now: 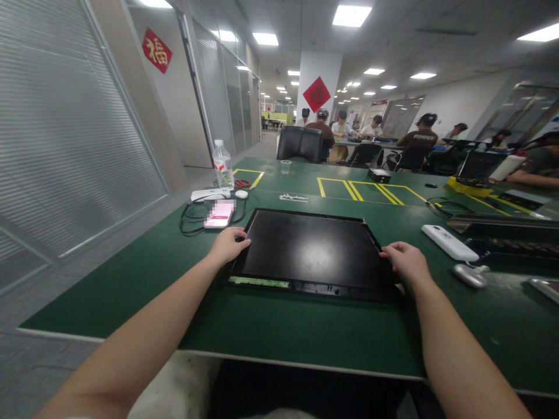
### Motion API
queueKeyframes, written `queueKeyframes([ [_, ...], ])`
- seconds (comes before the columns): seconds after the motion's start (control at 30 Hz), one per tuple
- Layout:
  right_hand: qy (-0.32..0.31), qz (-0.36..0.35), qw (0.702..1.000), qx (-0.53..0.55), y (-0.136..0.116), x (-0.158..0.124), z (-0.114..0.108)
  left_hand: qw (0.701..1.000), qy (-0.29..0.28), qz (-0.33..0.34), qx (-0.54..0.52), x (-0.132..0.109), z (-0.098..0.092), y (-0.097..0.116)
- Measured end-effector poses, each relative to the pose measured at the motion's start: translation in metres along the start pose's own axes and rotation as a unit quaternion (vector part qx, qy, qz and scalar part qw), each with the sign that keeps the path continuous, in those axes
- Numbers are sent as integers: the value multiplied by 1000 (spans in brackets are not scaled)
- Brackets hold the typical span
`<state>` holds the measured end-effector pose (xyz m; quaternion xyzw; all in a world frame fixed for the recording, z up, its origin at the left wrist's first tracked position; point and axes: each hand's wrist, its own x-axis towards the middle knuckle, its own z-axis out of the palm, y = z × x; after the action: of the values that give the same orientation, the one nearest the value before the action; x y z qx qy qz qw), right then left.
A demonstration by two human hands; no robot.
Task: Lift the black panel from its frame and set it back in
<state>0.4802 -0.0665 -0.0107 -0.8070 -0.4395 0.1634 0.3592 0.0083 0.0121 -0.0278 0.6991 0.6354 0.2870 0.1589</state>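
A black display panel (310, 247) lies flat on the green table in front of me, its dark screen facing up with a bright glare spot. A green circuit board strip (258, 282) shows along its near edge, at the left. My left hand (229, 244) pinches the panel's left edge between thumb and fingers. On the opposite side, my right hand (405, 262) is closed on the right edge, with some of its fingertips hidden under or behind the frame.
Left of the panel are a lit phone (219, 213), a black cable, a white power bank (209, 194) and a water bottle (223, 166). A clear cup (286, 167) stands farther back. Another white power bank (449, 242) and dark long parts (502, 226) lie right. People sit at tables beyond.
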Motion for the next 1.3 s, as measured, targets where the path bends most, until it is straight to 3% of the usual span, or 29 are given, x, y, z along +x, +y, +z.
queueKeyframes([
  [0.4,2,-1,1000,-7,-3,-4,-1,999,-18,14,48,-4,-5,10],
  [0.67,15,8,1000,8,-3,-7,0,997,-24,-32,66,-3,-15,7],
  [1.0,8,7,1000,16,4,1,2,990,-60,-5,125,-4,-15,12],
  [1.3,2,12,1000,28,0,-2,0,992,-51,-18,114,-5,-14,12],
])
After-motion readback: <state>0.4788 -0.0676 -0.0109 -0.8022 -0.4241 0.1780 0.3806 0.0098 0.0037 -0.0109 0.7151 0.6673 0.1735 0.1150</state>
